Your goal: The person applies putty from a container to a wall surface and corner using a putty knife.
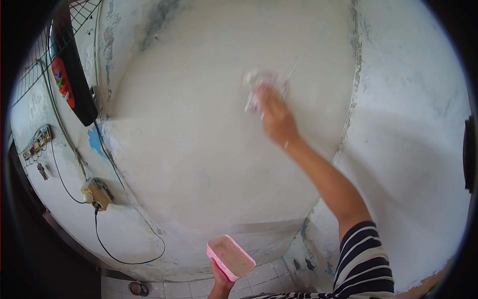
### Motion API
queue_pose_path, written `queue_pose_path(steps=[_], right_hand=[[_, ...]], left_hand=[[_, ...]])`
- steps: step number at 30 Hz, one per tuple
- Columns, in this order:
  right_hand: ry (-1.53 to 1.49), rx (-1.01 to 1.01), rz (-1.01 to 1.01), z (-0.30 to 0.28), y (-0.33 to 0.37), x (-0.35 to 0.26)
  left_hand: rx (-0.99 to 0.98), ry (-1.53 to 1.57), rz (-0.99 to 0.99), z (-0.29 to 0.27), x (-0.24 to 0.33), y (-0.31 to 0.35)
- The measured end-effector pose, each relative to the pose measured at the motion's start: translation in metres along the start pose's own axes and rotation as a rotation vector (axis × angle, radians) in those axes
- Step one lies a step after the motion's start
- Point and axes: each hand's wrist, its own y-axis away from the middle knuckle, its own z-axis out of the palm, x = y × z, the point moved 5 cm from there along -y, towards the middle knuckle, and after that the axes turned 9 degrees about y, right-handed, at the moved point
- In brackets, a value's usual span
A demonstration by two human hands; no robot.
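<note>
My right hand (276, 117) is raised against the pale plastered wall (199, 129), holding a flat putty-smeared scraper (259, 84) pressed to the surface; the tool is blurred. My right arm in a striped sleeve reaches up from the lower right. Down at the bottom centre my left hand (220, 281) holds a pink rectangular tray (230, 256) with pale filler inside, kept level below the wall.
At the left hang a black panel with a red item (72, 79), a wire grid (79, 12), a key rack (36, 144) and a wall socket with a black cable (97, 193). White floor tiles (189, 286) lie below. A wall corner runs down at right (348, 114).
</note>
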Motion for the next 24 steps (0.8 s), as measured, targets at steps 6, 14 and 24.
queue_pose_path(steps=[6,14,24], right_hand=[[-0.125,0.151,0.081,-0.077,-0.019,-0.010],[0.103,0.045,0.183,-0.008,-0.035,0.059],[-0.187,0.096,0.185,-0.092,0.030,-0.049]], left_hand=[[-0.027,-0.005,0.003,0.001,0.003,-0.004],[0.002,0.020,0.004,0.004,0.003,-0.004],[-0.004,0.018,0.039,-0.005,0.011,-0.003]])
